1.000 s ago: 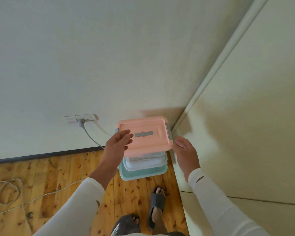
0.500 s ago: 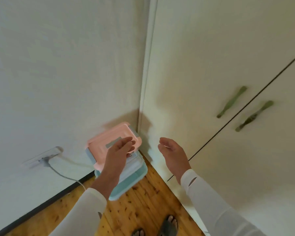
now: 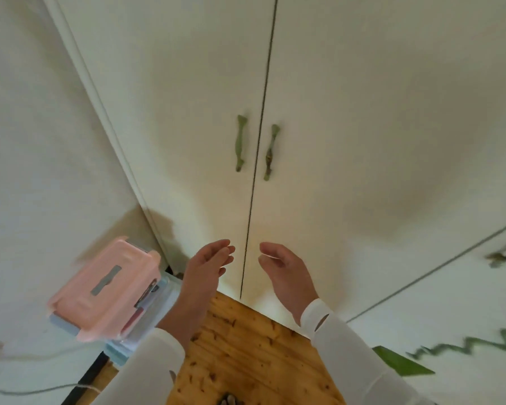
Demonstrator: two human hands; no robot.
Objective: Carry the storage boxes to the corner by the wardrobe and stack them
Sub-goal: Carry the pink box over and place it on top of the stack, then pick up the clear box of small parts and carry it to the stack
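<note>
Stack: pink-lidded plastic storage box [image 3: 105,290] atop a clear box with a pale blue rim [image 3: 116,356], in the corner between the white wall [image 3: 27,141] and the wardrobe (blurred).
Left hand [image 3: 208,267]: fingers straight, empty, beside the stack.
Wardrobe: cream wardrobe doors [image 3: 187,112], 2 green handles [image 3: 240,143].
Right hand [image 3: 287,273]: loosely curled, empty, before the doors.

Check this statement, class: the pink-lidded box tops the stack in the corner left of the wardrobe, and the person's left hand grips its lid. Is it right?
One thing is wrong: the left hand grips nothing. In the head view it is open, fingers straight, in front of the wardrobe door, off the pink-lidded box. The rest holds.
</note>
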